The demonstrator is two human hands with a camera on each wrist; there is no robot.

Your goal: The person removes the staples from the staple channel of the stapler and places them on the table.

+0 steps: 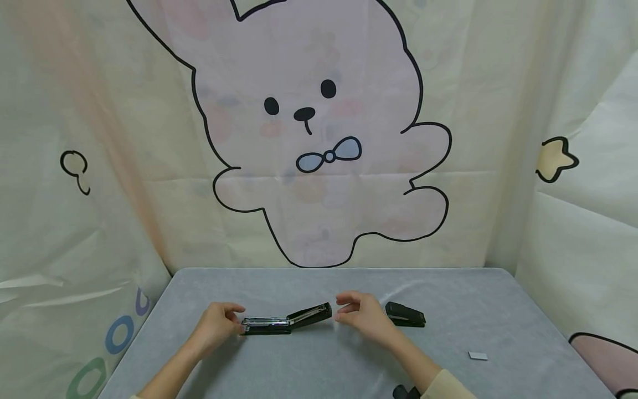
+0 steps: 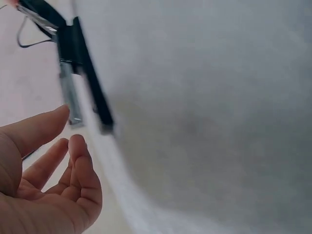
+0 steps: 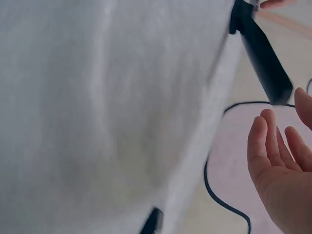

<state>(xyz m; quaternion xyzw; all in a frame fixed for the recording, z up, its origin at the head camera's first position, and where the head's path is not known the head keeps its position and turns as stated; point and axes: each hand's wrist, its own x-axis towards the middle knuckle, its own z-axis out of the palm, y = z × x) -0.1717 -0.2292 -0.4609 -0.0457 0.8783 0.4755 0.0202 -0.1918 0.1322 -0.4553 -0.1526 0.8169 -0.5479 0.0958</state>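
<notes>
A black stapler [image 1: 310, 317] lies on the table with its top swung far back, so the metal staple channel [image 1: 265, 321] is exposed. My left hand [image 1: 217, 322] is at its left end. In the left wrist view, my thumb [image 2: 41, 127] and loosely bent fingers stand around the end of the channel with a gap between them; whether the thumb touches it I cannot tell. Just off the raised top's end, my right hand [image 1: 368, 317] has relaxed fingers and holds nothing. The right wrist view shows that top [image 3: 267, 63] above my fingertips.
A second black stapler [image 1: 406, 315], closed, sits right of my right hand. Farther right and nearer lies a small pale grey strip [image 1: 478, 356]. A dark object [image 1: 406, 392] shows by the right sleeve. Grey cloth covers the table [image 1: 319, 371]; a printed curtain [image 1: 468, 210] hangs behind.
</notes>
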